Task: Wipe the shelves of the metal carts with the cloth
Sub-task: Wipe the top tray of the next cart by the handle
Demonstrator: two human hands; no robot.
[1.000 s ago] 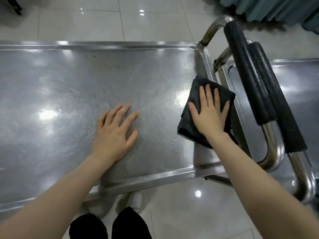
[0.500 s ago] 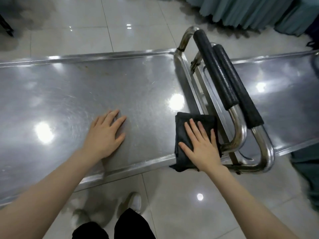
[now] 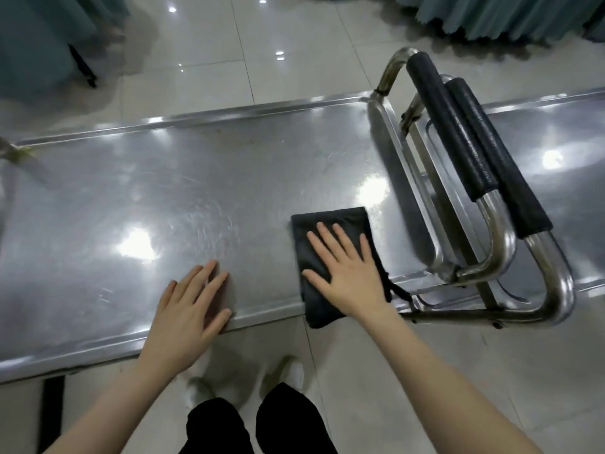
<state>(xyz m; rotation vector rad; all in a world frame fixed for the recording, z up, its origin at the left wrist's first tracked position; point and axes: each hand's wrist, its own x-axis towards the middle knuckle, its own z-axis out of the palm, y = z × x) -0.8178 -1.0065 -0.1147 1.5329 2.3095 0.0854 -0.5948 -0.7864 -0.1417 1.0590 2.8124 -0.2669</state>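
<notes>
On scratched steel shelf (image 3: 203,178) — folded black cloth (image 3: 330,224).

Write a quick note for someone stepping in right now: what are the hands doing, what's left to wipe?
Left grip: open hand, flat on the near edge of the left cart shelf.
Right grip: open, fingers straight, pressing the black cloth on that shelf's near right corner; cloth overhangs the edge.
Done: wiping under way here; how much is clean can't be told.
Left: probably the rest of this shelf, then the right cart shelf beyond the handles.
</notes>
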